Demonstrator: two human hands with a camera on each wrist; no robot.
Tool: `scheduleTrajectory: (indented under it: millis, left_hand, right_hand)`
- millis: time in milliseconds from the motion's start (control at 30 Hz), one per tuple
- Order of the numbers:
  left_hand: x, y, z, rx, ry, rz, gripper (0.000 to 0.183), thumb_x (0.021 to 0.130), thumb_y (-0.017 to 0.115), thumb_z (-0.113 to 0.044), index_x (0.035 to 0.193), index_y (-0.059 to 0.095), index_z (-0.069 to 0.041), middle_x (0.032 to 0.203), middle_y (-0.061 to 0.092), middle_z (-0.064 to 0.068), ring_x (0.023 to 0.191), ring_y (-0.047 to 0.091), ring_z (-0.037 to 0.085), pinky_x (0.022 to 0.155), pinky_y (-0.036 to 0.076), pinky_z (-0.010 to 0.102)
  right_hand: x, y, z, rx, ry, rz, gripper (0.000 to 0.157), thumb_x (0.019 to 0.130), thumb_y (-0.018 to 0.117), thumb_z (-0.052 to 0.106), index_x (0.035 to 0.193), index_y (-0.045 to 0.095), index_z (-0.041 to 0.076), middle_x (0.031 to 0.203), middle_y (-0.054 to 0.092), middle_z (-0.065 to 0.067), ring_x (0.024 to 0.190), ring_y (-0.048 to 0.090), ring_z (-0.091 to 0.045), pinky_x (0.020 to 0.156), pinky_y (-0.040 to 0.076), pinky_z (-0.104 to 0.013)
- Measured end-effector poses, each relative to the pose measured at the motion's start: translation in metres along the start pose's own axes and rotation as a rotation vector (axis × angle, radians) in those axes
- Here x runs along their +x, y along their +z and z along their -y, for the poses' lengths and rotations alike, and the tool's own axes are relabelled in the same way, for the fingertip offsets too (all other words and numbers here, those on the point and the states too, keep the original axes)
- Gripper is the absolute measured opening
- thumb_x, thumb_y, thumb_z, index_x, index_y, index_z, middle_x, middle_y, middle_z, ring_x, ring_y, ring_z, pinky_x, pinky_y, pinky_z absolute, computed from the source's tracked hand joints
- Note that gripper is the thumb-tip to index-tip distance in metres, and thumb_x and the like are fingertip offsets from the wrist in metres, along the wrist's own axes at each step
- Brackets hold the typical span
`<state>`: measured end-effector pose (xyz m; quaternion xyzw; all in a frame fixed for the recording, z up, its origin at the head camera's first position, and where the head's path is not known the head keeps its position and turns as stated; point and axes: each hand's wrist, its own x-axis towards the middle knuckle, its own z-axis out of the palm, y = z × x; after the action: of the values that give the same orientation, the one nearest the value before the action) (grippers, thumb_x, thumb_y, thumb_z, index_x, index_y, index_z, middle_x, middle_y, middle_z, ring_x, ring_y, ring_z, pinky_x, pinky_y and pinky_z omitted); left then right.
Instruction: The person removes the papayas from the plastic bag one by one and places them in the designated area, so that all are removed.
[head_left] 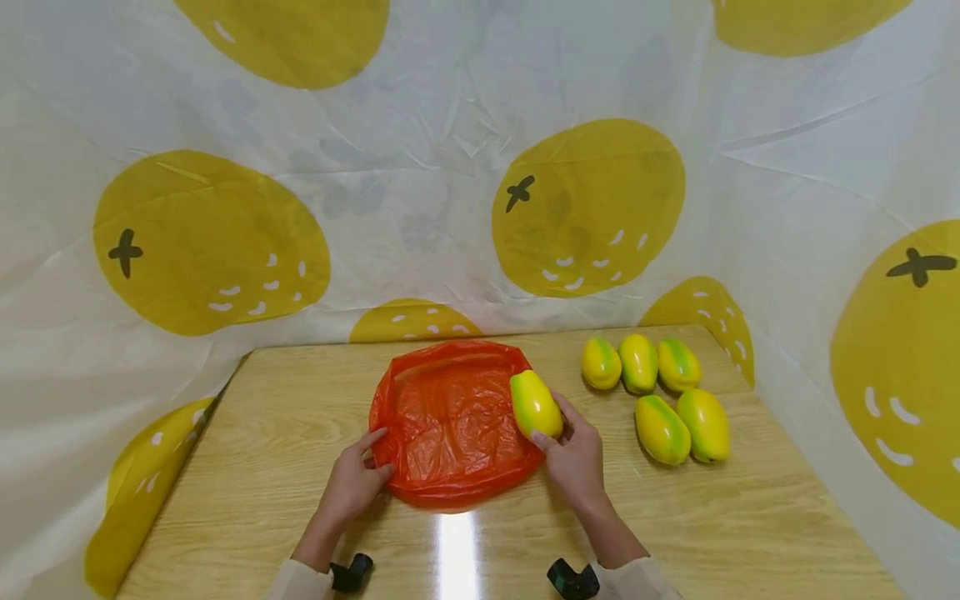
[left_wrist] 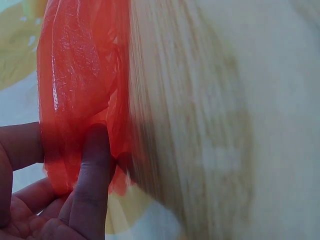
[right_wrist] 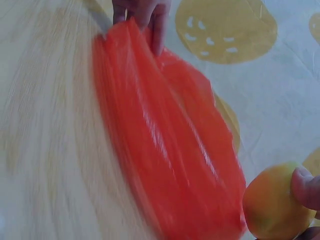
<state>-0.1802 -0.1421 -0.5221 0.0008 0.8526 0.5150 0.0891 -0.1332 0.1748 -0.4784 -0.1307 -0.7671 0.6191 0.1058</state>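
A red plastic bag (head_left: 450, 408) stands on the wooden table with its wide mouth spread upward. At its left rim, my left hand (head_left: 354, 475) pinches the plastic between thumb and fingers; the left wrist view shows the fingers (left_wrist: 92, 175) on both sides of the red film. My right hand (head_left: 577, 458) holds a yellow-green papaya (head_left: 536, 404) at the bag's right rim. In the right wrist view, the thumb presses on the papaya (right_wrist: 275, 202), which is beside the red bag (right_wrist: 160, 135). No fruit shows inside the bag in the head view.
Several more papayas lie at the right rear of the table, three in a back row (head_left: 639, 364) and two in front (head_left: 663, 430). A white cloth (head_left: 420, 208) printed with yellow fruit hangs behind and along the sides. The wooden tabletop (head_left: 285, 417) surrounds the bag.
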Motion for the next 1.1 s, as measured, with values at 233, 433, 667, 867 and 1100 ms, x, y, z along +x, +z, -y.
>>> scheduleTrajectory:
  millis: [233,433,667,867,1100]
  left_hand:
    - [0.0,-0.001,-0.002,0.007,-0.001,0.005,0.065,0.091,0.068,0.002,0.153,0.05,-0.002,0.161,0.041,0.03,0.123,0.066,0.039,0.08,0.064,0.035]
    - [0.0,-0.001,-0.002,-0.002,-0.01,0.007,0.065,0.091,0.068,0.003,0.153,0.05,-0.003,0.161,0.041,0.03,0.119,0.067,0.038,0.076,0.064,0.032]
    - [-0.001,-0.001,-0.001,-0.017,-0.023,0.011,0.065,0.092,0.068,0.003,0.154,0.05,-0.004,0.161,0.042,0.028,0.108,0.066,0.03,0.071,0.062,0.029]
    - [-0.001,-0.001,-0.001,-0.011,-0.015,0.015,0.065,0.092,0.068,0.004,0.154,0.049,-0.004,0.162,0.04,0.029,0.115,0.066,0.034,0.073,0.063,0.03]
    - [-0.001,-0.001,-0.001,-0.012,-0.026,0.017,0.066,0.092,0.067,0.004,0.155,0.049,-0.004,0.164,0.037,0.028,0.116,0.066,0.035,0.075,0.063,0.031]
  right_hand:
    - [0.004,-0.02,-0.011,-0.035,0.029,-0.041,0.07,0.093,0.068,-0.005,0.158,0.043,0.005,0.162,0.046,-0.019,0.148,0.045,-0.035,0.12,0.04,-0.049]
    - [0.006,-0.032,-0.015,-0.06,0.034,-0.072,0.072,0.094,0.067,-0.005,0.16,0.04,0.005,0.165,0.042,-0.019,0.15,0.042,-0.034,0.12,0.039,-0.047]
    - [0.006,-0.047,-0.021,-0.106,0.025,-0.124,0.07,0.094,0.068,-0.002,0.158,0.043,0.006,0.164,0.044,-0.019,0.148,0.044,-0.034,0.12,0.039,-0.052]
    - [0.007,-0.06,-0.024,-0.133,0.023,-0.156,0.07,0.095,0.067,-0.002,0.16,0.04,0.003,0.164,0.041,-0.023,0.149,0.042,-0.038,0.121,0.038,-0.056]
    - [0.007,-0.067,-0.03,-0.168,0.018,-0.2,0.069,0.095,0.067,-0.001,0.159,0.041,0.003,0.163,0.044,-0.023,0.144,0.045,-0.037,0.117,0.04,-0.055]
